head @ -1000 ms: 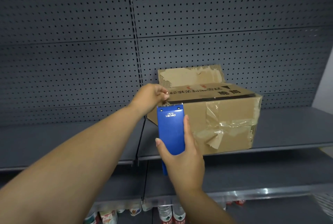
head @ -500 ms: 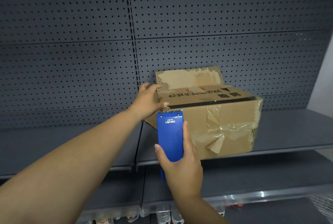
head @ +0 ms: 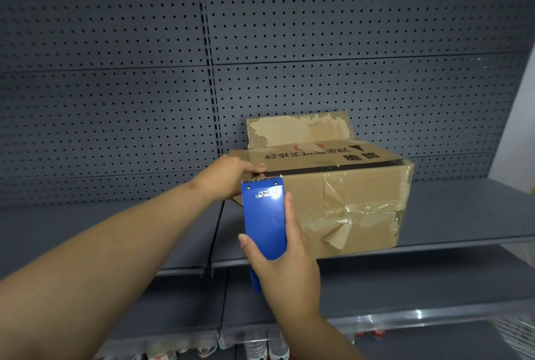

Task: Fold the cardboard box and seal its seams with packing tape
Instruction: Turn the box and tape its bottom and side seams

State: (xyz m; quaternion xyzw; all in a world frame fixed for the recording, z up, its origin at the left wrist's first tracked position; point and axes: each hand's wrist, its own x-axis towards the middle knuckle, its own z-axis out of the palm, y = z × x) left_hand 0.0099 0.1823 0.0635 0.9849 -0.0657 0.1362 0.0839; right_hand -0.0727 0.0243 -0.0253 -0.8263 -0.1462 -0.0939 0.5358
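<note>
A worn cardboard box with old crumpled tape on its front sits on a grey shelf. Its rear flap stands up, torn; the printed top flap lies down, with a dark gap along the front top edge. My right hand grips a blue tape dispenser held upright against the box's front left corner. My left hand is closed at the dispenser's top edge by the box's left top corner, fingers pinched there; whether it pinches the tape end is hidden.
Grey pegboard backs the shelf unit. A lower shelf runs below the box, and bottles stand beneath it. A white wire basket shows at the bottom right. A white wall lies at the right edge.
My left hand went from the dispenser's top to the box's left top flap, then came back down to the dispenser's top edge. The dispenser stayed at the box's front left corner.
</note>
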